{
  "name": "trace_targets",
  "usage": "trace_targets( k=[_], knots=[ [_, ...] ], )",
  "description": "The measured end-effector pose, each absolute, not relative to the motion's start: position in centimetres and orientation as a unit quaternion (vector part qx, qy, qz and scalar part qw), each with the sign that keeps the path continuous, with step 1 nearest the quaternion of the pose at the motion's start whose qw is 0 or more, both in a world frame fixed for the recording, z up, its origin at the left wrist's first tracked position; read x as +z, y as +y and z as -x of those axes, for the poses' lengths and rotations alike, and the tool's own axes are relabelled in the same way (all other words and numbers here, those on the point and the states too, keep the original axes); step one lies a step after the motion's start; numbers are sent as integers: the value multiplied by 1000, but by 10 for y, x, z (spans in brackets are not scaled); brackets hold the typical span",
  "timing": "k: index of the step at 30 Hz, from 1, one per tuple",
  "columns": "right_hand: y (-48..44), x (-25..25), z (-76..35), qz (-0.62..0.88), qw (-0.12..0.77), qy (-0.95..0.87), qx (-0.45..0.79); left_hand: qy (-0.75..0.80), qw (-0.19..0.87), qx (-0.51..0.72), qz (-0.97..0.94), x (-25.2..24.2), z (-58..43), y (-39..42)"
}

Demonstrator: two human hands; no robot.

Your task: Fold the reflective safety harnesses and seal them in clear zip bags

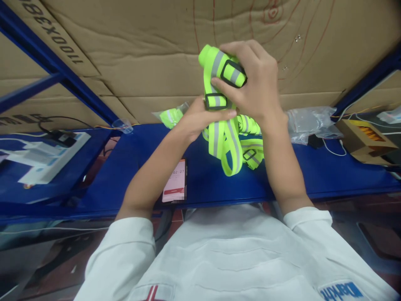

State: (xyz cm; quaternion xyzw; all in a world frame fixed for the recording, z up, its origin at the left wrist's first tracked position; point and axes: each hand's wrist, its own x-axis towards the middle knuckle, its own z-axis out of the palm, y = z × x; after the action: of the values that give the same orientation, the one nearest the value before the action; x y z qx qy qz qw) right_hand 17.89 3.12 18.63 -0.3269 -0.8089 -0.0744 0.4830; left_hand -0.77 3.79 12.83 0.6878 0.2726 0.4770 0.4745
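Observation:
A neon yellow reflective strap vest (226, 142) with grey bands and black buckles is bunched up above the blue shelf (313, 175). My right hand (253, 79) is closed over the upper bundle from the right, fingers wrapped round a black buckle. From the left, my left hand (200, 117) grips the straps underneath, its thumb pressed across them. Loose loops of strap hang down to the shelf surface between my forearms.
A phone (176, 180) with a lit screen lies on the shelf by my left forearm. Another bagged yellow vest (171, 116) and clear plastic bags (310, 121) sit at the back. A cardboard box (365, 140) stands right; a white device (46, 156) left. Cardboard sheets form the back wall.

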Motion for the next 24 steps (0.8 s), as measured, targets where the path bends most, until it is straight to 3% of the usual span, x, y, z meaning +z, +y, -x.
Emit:
trace_targets(
  k=[3,14,24],
  knots=[
    [27,188,-178,295,515,-805,-23,284,456,461,-706,129,10,36],
    [37,183,-160,294,601,-726,160,201,616,343,-680,139,25,27],
    [48,180,-162,313,601,-702,219,280,544,295,-734,152,33,28]
  ],
)
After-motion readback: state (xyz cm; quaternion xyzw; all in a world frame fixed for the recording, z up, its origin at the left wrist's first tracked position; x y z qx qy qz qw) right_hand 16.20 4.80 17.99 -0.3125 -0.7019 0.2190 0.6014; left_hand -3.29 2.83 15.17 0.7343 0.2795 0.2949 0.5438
